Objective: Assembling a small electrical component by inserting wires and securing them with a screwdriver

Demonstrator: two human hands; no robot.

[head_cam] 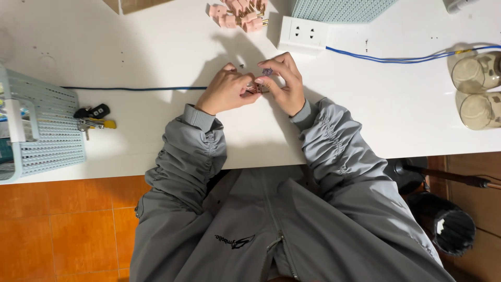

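1. The left hand (225, 90) and right hand (282, 83) are meeting fingertip to fingertip, both pinching one small metal-pronged part (261, 81) just in front of the white socket block (302, 34).
2. That grip is looking tiny; a slip could be sending the part skittering across the white table (156, 47).
3. Pink plug parts (241, 12) are lying left of the socket block, and its blue cable (396, 57) is trailing right, near enough for a sleeve to snag.

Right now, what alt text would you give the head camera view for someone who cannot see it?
Seen from above, a person in a grey jacket pinches a small part between the left hand and right hand over a white table. Pink parts, a white power socket, keys and a light blue basket lie around.
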